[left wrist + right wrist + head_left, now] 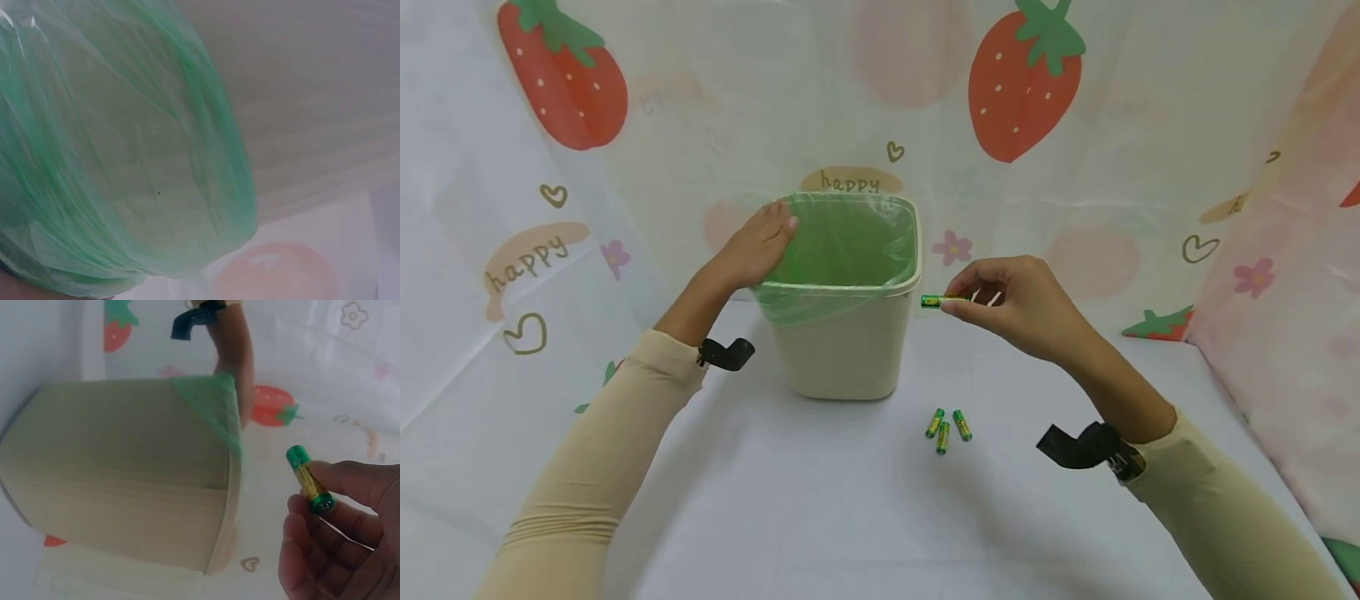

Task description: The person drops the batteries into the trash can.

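A beige bin (846, 350) lined with a green plastic bag (850, 242) stands in the middle of the white table. My left hand (758, 243) rests flat on its left rim, fingers straight. The left wrist view is filled with the green bag (119, 162) seen close up. My right hand (1011, 304) pinches a green and yellow battery (942, 301) just right of the bin's rim, level with it. In the right wrist view the battery (309, 480) sits between thumb and fingers beside the bin (125, 481). Three more batteries (947, 427) lie on the table in front of the bin.
A strawberry-print cloth (1022, 83) hangs behind and along both sides, close to the bin. The white table surface (820, 517) stretches toward me in front of the bin.
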### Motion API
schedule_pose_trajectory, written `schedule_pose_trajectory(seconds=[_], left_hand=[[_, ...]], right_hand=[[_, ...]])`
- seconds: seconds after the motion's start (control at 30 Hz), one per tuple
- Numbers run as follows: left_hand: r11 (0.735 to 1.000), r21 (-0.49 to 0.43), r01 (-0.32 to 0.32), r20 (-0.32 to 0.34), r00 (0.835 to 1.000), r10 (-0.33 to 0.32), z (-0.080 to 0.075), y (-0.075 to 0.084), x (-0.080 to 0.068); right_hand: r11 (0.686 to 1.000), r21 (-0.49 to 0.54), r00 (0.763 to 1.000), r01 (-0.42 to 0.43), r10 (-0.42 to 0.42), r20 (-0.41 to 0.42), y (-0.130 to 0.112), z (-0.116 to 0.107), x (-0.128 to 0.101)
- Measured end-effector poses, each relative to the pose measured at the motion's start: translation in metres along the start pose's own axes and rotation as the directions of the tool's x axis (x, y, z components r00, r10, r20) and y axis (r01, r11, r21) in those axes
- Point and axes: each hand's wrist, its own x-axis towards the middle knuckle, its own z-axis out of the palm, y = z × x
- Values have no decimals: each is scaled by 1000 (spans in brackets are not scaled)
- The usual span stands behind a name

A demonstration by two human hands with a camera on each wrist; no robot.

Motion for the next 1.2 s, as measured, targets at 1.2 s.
schedule_pose_trajectory(seconds=[1.2], left_hand=[[1000, 1, -12, -32, 999, 12, 2, -1, 1]], right_hand=[[994, 62, 994, -85, 80, 69, 11, 24, 118]])
